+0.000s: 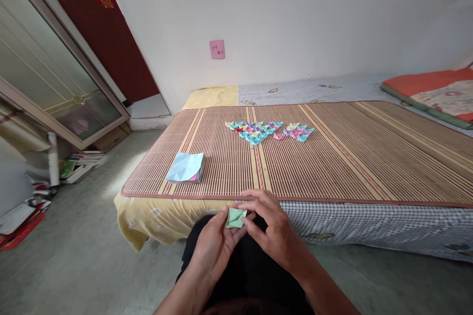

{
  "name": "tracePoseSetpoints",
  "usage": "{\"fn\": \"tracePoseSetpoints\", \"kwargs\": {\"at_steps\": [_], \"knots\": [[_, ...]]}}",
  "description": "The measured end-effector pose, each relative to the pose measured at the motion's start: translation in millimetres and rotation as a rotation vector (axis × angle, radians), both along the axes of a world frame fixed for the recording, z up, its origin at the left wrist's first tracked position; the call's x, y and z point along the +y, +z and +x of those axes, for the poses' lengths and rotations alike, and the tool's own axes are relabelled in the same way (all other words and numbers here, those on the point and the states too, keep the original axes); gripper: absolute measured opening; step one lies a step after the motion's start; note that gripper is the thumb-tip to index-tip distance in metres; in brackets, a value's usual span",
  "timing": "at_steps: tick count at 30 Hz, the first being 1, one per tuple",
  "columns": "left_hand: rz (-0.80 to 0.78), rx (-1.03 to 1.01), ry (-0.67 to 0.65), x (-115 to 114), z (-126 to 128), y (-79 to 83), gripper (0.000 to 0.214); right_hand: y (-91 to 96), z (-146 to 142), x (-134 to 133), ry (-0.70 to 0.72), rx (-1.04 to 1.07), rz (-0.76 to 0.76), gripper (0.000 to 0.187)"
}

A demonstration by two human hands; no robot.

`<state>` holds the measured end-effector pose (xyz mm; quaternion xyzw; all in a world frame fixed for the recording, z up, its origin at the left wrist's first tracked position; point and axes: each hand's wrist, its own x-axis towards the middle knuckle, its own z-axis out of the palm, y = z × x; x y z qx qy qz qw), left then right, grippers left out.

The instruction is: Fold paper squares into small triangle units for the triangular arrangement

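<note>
A small green folded paper (235, 218) rests in the fingers of my left hand (215, 242), above my lap and just in front of the bed's edge. The thumb of that hand presses on the paper's left side, with the other fingers beneath. My right hand (272, 226) meets the paper from the right, its thumb and index finger at the right edge and top. Creases cross the green square, and its corners look folded inward. Beyond my hands, several small folded paper boats (254, 132) in many colours stand in a cluster, with a smaller group (298, 132) to their right.
A stack of square paper sheets (185, 167), light blue on top, lies on the striped bamboo mat (221, 177) at left. A folded orange-edged quilt (439, 91) is at the far right. A pink note (217, 49) hangs on the wall. Books (83, 162) sit on the floor at left.
</note>
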<state>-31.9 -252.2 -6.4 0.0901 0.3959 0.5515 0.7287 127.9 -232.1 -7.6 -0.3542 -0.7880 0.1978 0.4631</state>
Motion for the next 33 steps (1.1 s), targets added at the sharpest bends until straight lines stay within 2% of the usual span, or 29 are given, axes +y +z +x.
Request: {"fn": "tracePoseSetpoints", "kwargs": {"at_steps": [6,13,19,26,33], "knots": [[0.003,-0.022,-0.017,1.7,-0.3,-1.5,0.028,1.4,1.8,-1.3,-0.056,-0.022,0.040,0.023],[0.025,0.010,-0.034,1.4,0.2,-0.7,0.018,2.3,-13.5,-7.5,-0.131,-0.198,0.153,0.018],[0.013,0.021,-0.026,-0.5,3.6,3.8,0.018,0.3,-18.0,-7.9,-0.198,-0.298,0.248,0.018],[0.007,0.030,-0.094,6.5,-3.0,4.6,0.027,-6.2,-19.5,-7.4,-0.160,-0.284,0.202,0.020],[0.008,0.025,-0.094,6.4,-5.5,-1.6,0.026,-8.7,-20.9,-3.6,-0.148,-0.263,0.157,0.018]]}}
